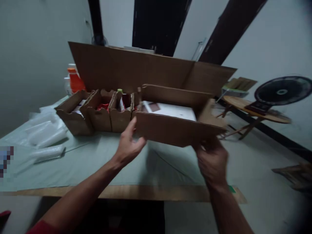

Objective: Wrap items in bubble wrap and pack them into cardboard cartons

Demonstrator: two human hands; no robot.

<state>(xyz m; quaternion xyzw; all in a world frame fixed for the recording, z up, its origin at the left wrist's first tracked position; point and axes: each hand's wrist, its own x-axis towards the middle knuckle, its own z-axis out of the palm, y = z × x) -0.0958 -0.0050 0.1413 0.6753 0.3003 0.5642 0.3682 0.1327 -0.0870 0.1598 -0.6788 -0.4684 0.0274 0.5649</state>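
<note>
A long open cardboard box [165, 129] is held above the table between both my hands, turned sideways. In it lies a white flat item [175, 111] with a dark patch, too blurred to name. My left hand [131, 143] supports the box's near left end, thumb apart from the fingers. Around its lower right corner my right hand [213, 159] is closed, fingers partly hidden under the cardboard. Just left of it, several similar cardboard bins [98, 117] stand in a row on the table, with red and white packets inside.
A tall cardboard panel [136, 70] stands behind the bins. Clear plastic wrapping [46, 133] lies at the left of the cloth-covered table [97, 169], near an orange bottle [76, 81]. To the right, a fan [282, 92] rests on a small wooden table [234, 101].
</note>
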